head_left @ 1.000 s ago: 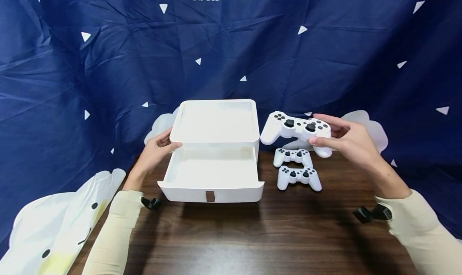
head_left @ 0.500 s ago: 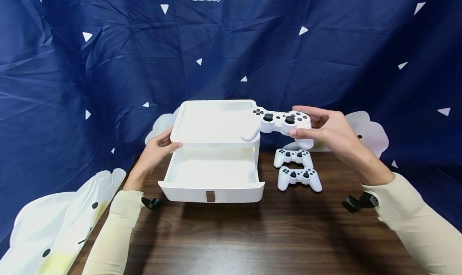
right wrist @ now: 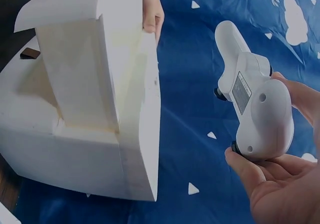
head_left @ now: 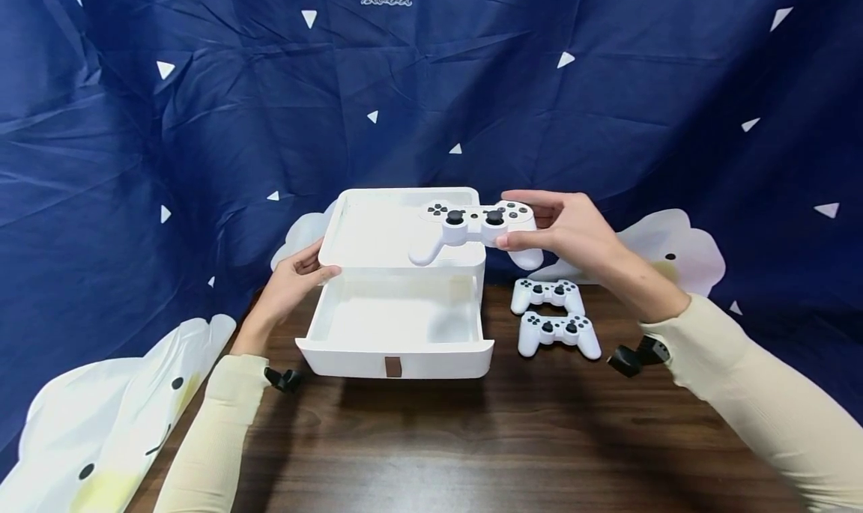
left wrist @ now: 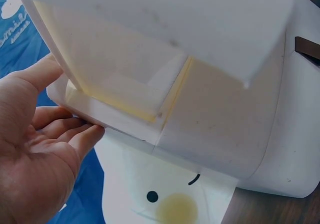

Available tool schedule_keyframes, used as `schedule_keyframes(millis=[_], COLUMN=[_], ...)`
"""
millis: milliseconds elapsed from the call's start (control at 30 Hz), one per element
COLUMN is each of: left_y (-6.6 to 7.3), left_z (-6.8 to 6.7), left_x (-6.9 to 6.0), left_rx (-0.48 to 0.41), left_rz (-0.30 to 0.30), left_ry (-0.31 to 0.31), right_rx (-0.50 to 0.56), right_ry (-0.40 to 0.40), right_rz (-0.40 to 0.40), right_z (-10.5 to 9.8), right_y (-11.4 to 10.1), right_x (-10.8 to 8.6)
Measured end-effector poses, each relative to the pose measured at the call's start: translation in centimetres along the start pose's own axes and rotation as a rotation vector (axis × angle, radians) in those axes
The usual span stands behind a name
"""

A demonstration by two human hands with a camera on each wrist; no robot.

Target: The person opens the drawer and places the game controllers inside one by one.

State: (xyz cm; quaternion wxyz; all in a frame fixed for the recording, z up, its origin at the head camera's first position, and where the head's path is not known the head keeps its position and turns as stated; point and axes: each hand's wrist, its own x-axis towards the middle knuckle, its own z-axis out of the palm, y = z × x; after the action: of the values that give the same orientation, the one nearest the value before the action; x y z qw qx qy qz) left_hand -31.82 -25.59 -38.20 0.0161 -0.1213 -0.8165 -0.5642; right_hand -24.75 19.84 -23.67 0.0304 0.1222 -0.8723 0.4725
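A white drawer box (head_left: 404, 266) stands on the table with a drawer (head_left: 438, 363) pulled out toward the front, its inside bare. My left hand (head_left: 288, 282) holds the box's left side, thumb on the top edge; the left wrist view shows its fingers against the wall (left wrist: 125, 131). My right hand (head_left: 573, 228) pinches a white game controller (head_left: 475, 232) by its right end, above the right part of the box top. In the right wrist view the controller's underside (right wrist: 265, 119) faces the camera, apart from the box.
Two more white controllers (head_left: 547, 293) (head_left: 558, 333) lie one in front of the other on the dark wooden table (head_left: 418, 453), right of the box. A blue cloth (head_left: 418, 71) with white triangles hangs behind.
My right hand has carried the controller leftward, from right of the box to above its top. The left hand, the box and the pulled-out drawer have stayed in place.
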Motion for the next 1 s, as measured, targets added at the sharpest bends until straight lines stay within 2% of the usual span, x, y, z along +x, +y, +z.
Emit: schedule_keyframes(millis=[300, 567, 1000], left_y=[0.2, 0.2, 0.4], left_z=[0.0, 0.0, 0.3], left_x=[0.1, 0.0, -0.1], left_rx=[-0.003, -0.034, -0.050], left_rz=[-0.005, -0.001, -0.007], left_ry=[0.007, -0.004, 0.018], right_rx=[-0.024, -0.051, -0.230], right_ry=[-0.064, -0.132, -0.195], right_rz=[-0.008, -0.055, -0.145], right_z=[2.1, 4.3, 8.7], right_y=[-1.1, -2.2, -4.1], right_x=[1.6, 2.8, 3.9])
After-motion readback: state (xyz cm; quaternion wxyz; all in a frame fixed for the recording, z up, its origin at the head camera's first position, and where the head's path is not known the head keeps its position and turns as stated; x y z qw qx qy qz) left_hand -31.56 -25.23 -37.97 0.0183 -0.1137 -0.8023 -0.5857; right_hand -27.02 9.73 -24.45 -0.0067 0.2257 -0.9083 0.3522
